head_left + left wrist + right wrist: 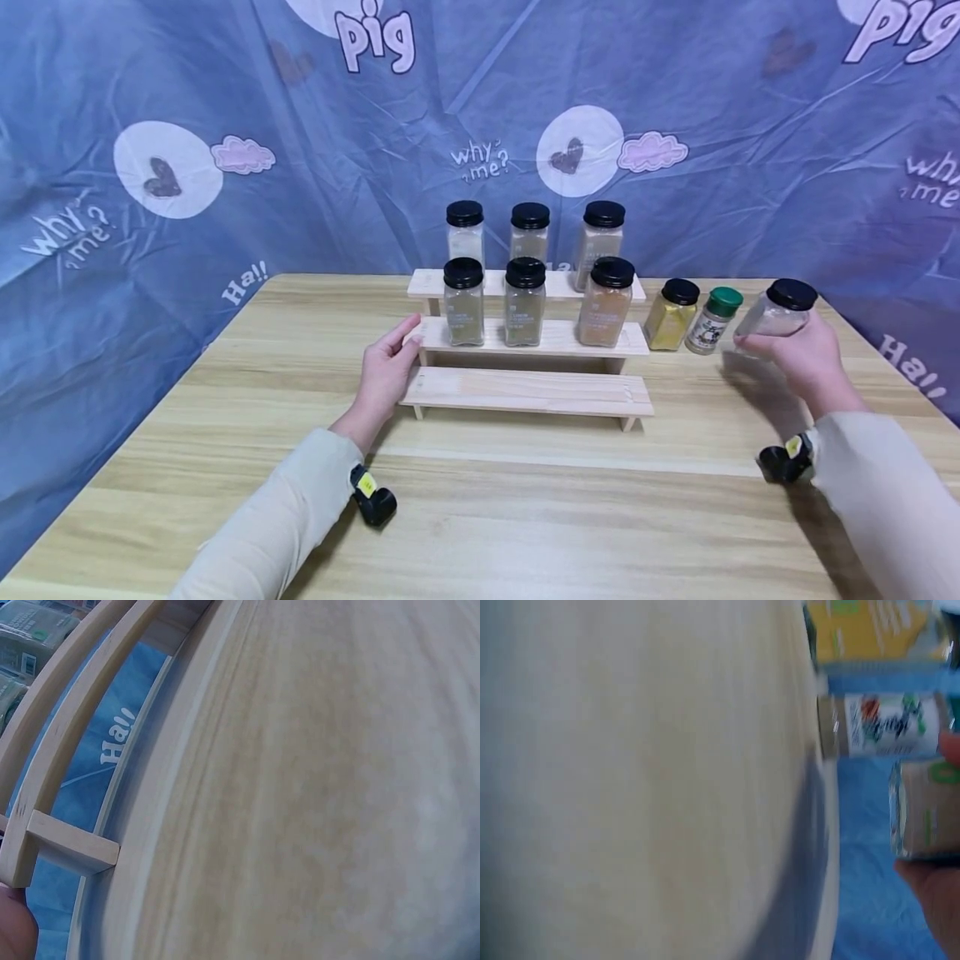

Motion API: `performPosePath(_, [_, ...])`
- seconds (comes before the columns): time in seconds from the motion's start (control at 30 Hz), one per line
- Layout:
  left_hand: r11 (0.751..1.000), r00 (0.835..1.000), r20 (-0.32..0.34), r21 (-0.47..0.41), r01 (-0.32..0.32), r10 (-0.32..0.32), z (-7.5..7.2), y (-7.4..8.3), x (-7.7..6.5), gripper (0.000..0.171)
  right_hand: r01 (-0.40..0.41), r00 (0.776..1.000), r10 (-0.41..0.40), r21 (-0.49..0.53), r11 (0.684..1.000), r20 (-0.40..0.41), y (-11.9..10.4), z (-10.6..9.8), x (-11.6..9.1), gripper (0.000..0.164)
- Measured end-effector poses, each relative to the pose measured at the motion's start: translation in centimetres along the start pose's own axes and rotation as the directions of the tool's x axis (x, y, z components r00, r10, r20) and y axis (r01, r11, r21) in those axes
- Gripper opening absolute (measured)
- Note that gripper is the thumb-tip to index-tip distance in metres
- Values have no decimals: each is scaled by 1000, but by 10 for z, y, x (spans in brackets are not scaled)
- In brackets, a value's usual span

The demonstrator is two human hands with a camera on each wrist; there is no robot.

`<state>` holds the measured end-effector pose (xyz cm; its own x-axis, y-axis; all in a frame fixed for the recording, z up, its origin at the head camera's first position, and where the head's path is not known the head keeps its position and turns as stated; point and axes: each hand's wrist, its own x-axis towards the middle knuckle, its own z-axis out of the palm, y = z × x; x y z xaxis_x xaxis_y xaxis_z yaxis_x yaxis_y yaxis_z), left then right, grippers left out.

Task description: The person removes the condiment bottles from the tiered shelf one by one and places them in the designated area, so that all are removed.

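Note:
My left hand (386, 367) holds the left end of a three-tier wooden spice rack (525, 392) at its middle shelf. In the left wrist view a fingertip (15, 926) shows against the end of a rack shelf (67, 742). At the right, my right hand (813, 362) grips a clear spice jar (776, 312) with a black lid. The right wrist view shows this jar (930, 810), with its brownish contents, raised off the table between thumb and fingers. Beside it stand a small green-capped shaker (712, 321) and a jar of yellow spice (672, 315).
Several black-lidded spice jars fill the upper two shelves, including an orange-brown one (606, 304) at the middle shelf's right and a white one (466, 237) at the top left. A blue printed cloth (337, 208) hangs behind the wooden table (525, 517).

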<state>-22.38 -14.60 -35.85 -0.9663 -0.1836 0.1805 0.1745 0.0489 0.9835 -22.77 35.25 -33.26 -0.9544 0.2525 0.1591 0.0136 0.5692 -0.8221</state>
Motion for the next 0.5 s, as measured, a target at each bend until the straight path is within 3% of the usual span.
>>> performPosePath(0.33, [1000,1000,4,-4,-5,5,1,0,0,38,19,994,-31,116,993,107,17,-2,18,52])
performPosePath(0.5, [1000,1000,-6,-16,5,-5,1,-1,0,37,13,988,-26,83,996,151,23,0,21,50])
